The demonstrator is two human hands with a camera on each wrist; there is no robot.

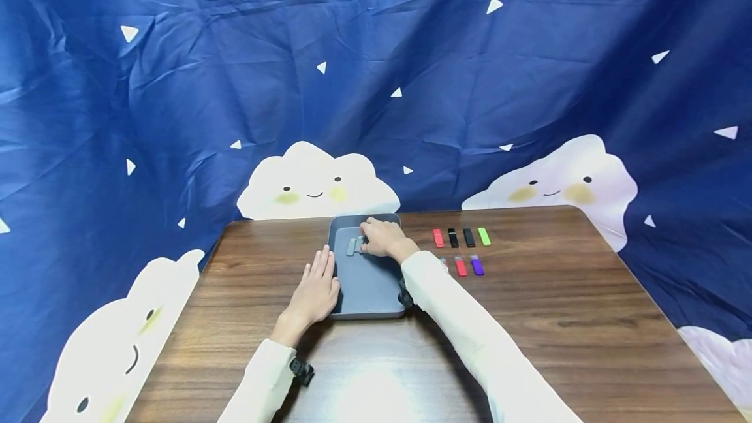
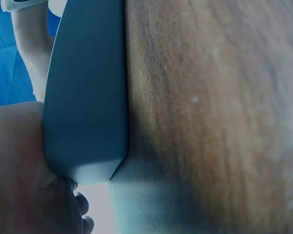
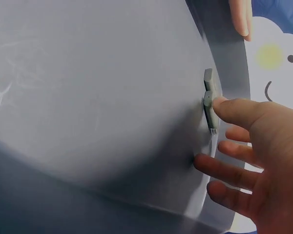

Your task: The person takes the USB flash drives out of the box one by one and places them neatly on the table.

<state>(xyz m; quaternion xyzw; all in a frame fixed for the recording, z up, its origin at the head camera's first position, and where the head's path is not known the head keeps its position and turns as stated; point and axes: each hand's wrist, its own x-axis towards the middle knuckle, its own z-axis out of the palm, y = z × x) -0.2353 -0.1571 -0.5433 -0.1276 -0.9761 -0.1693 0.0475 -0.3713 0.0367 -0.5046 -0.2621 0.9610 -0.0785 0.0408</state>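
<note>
A grey tray (image 1: 370, 289) stands on the wooden table. My left hand (image 1: 314, 286) lies with straight fingers along the tray's left edge; its palm side meets the wall (image 2: 85, 92) in the left wrist view. Toward the tray's far end, two grey-green USB sticks lie side by side, the left stick (image 1: 351, 247) apart from my fingers. My right hand (image 1: 384, 239) reaches over the far right part of the tray. Its thumb touches the right-hand stick (image 3: 210, 111) in the right wrist view, while the other fingers spread loosely beyond it.
Right of the tray are two rows of USB sticks: a red one (image 1: 438, 238), black ones (image 1: 453, 238), a green one (image 1: 484, 236), another red one (image 1: 461, 268) and a purple one (image 1: 477, 266). My right sleeve (image 1: 464, 318) partly covers the near row. A blue cloud-print curtain (image 1: 376, 116) hangs behind.
</note>
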